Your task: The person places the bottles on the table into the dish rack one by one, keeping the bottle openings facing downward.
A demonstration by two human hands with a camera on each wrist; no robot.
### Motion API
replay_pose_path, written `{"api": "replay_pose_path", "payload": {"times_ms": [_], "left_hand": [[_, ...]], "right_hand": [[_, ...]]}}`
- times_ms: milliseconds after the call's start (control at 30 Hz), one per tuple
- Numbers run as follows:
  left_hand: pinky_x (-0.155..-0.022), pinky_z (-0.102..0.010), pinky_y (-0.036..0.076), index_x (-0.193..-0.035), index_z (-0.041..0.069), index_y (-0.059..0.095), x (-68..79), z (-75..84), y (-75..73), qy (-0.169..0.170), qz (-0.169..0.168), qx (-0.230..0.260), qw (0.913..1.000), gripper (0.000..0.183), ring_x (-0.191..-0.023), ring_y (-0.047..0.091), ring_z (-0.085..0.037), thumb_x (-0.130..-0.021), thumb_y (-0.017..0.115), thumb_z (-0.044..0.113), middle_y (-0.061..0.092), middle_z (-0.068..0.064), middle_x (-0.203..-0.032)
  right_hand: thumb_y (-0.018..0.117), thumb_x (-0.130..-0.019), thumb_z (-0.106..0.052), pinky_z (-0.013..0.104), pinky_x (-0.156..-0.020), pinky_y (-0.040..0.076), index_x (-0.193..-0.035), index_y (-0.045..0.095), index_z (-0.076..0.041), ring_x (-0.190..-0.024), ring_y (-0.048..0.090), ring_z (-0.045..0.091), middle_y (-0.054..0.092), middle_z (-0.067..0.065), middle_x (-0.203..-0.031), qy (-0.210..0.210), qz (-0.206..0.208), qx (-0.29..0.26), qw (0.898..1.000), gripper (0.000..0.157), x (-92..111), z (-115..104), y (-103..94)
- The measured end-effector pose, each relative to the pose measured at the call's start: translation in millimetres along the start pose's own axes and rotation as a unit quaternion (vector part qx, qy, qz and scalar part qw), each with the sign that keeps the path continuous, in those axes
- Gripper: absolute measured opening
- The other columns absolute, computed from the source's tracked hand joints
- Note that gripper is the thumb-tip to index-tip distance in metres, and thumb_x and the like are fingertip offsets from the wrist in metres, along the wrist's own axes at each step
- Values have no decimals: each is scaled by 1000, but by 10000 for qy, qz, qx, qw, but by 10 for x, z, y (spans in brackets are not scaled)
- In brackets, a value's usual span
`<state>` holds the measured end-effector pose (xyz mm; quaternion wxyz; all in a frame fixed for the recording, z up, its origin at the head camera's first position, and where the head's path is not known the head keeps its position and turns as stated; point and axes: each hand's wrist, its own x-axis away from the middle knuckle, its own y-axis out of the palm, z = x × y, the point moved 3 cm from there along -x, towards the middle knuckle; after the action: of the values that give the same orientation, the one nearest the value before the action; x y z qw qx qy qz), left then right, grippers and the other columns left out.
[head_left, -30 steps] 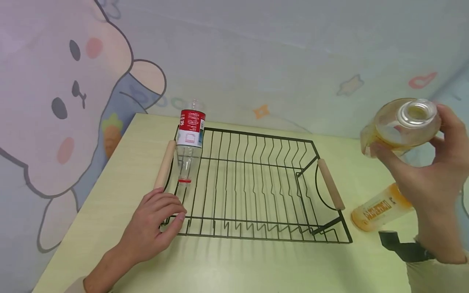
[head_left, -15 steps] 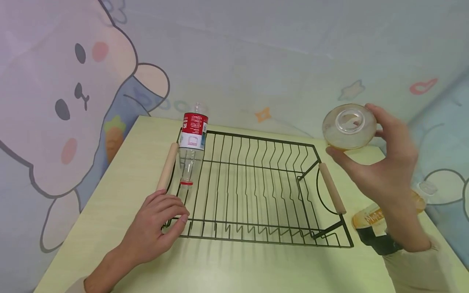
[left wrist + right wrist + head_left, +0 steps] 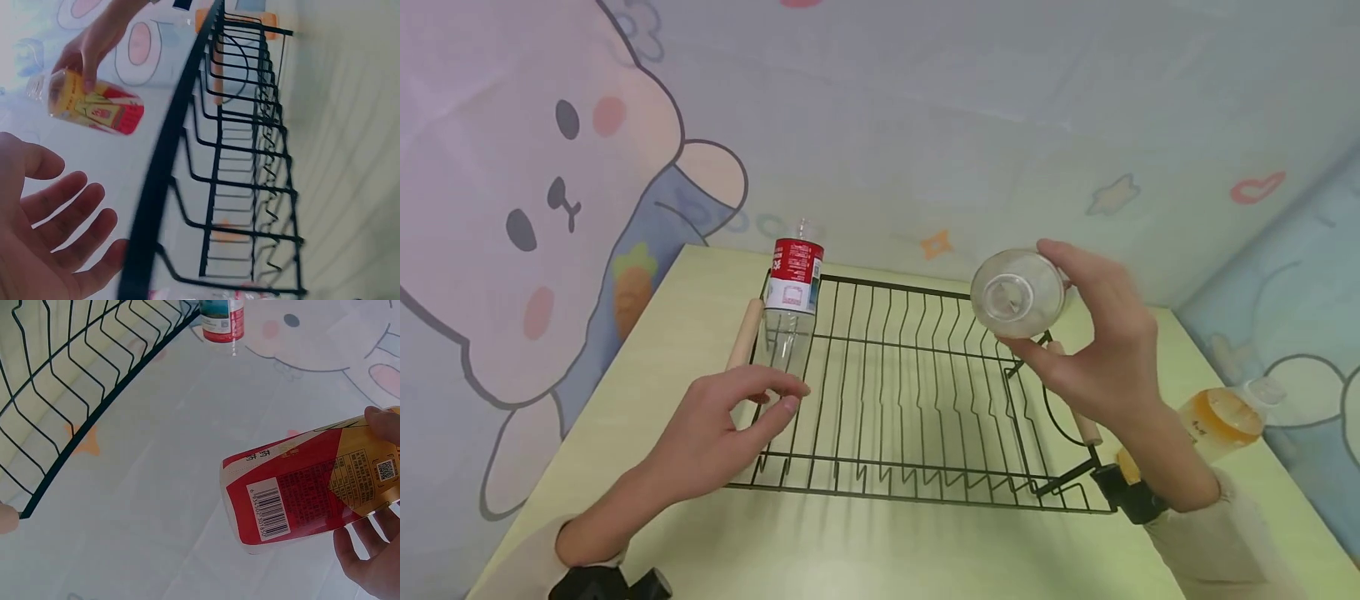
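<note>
My right hand [image 3: 1097, 342] grips a clear plastic bottle [image 3: 1037, 287] over the rack's back right part, thumb on one side and fingers on the other. Its neck points toward the head camera. In the right wrist view the bottle's label [image 3: 287, 487] is red and yellow with a barcode. My left hand [image 3: 722, 425] holds nothing, its fingers loosely bent over the front left corner of a black wire dish rack [image 3: 925, 498]. Near those fingertips a clear bottle with a red and white label [image 3: 793, 279] lies along the rack's left end, its lower part partly hidden.
An orange-labelled clear bottle [image 3: 1225, 421] lies on the pale yellow table [image 3: 850, 558] to the right of the rack, partly behind my right forearm. Wooden handles [image 3: 747, 333] are on both rack ends. A cartoon-printed backdrop [image 3: 865, 150] stands behind the table.
My right hand has carried the bottle left, from beyond the rack's right end to over its back right part. My left hand has shifted slightly right, off the left handle.
</note>
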<state>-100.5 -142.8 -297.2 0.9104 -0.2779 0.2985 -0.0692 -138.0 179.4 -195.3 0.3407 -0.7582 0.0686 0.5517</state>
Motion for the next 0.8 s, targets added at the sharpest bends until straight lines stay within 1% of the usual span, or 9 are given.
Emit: {"api": "replay_pose_path", "payload": {"times_ms": [67, 167, 267, 333, 433, 500, 567, 700, 800], "left_hand": [[-76, -27, 54, -106, 17, 70, -89, 53, 3, -329, -273, 271, 9987, 15, -87, 64, -4, -93, 62, 15, 69, 11, -101], [-77, -32, 55, -112, 16, 68, -232, 116, 19, -675, -587, 714, 9934, 19, -91, 64, -7, -96, 59, 21, 69, 7, -105], [-77, -35, 56, -120, 13, 63, -367, 144, 53, -972, -850, 1327, 9827, 26, -97, 64, -15, -97, 58, 23, 67, 0, -111], [-75, -38, 57, -126, 10, 58, -451, 137, 85, -1257, -1002, 1899, 9686, 32, -100, 64, -23, -97, 57, 23, 64, -7, -117], [-76, -42, 57, -135, 8, 47, -554, 120, 144, -1756, -1210, 2717, 9385, 40, -106, 61, -32, -99, 53, 25, 56, -14, -126], [-77, -43, 57, -139, 9, 42, -609, 118, 191, -2054, -1303, 3108, 9188, 45, -110, 59, -35, -100, 51, 28, 52, -16, -132], [-78, -44, 57, -141, 11, 37, -653, 131, 241, -2287, -1377, 3375, 9027, 47, -113, 59, -35, -100, 49, 31, 48, -16, -136], [-78, -45, 56, -144, 12, 33, -706, 193, 326, -2529, -1481, 3809, 8769, 49, -115, 59, -35, -101, 46, 33, 46, -17, -138], [-77, -46, 56, -144, 12, 32, -702, 265, 359, -2574, -1527, 4045, 8642, 51, -114, 59, -36, -101, 46, 35, 45, -17, -139]], "right_hand": [[82, -57, -10, 29, -97, 40, -120, 62, -1, -109, 56, 33, 64, 16, -116, -76, -112, -139, 9998, 67, 14, -34, 37], [82, -56, -3, 33, -100, 40, -120, 61, -1, -112, 55, 34, 63, 16, -117, -238, -276, -286, 9989, 67, 19, -97, 88], [81, -57, 1, 37, -103, 41, -121, 60, 0, -116, 54, 32, 62, 16, -118, -390, -417, -434, 9974, 67, 12, -161, 132], [81, -58, 3, 39, -105, 41, -121, 60, 0, -119, 53, 33, 62, 16, -120, -532, -503, -475, 9962, 66, 8, -201, 161], [79, -59, 3, 38, -104, 41, -120, 60, 2, -119, 54, 33, 61, 16, -122, -783, -638, -391, 9941, 64, 18, -258, 200], [78, -60, 3, 38, -103, 41, -119, 61, 2, -118, 55, 33, 61, 16, -122, -938, -721, -312, 9925, 62, 33, -294, 221], [78, -60, 2, 37, -102, 41, -118, 61, 1, -117, 55, 33, 62, 16, -122, -1073, -812, -235, 9906, 60, 51, -326, 240], [79, -61, 1, 38, -97, 42, -117, 63, -1, -117, 56, 33, 63, 15, -122, -1305, -953, -203, 9866, 59, 80, -374, 280], [80, -61, 1, 40, -93, 43, -117, 65, -1, -117, 56, 33, 63, 15, -122, -1491, -1035, -167, 9832, 58, 89, -406, 307]]}}
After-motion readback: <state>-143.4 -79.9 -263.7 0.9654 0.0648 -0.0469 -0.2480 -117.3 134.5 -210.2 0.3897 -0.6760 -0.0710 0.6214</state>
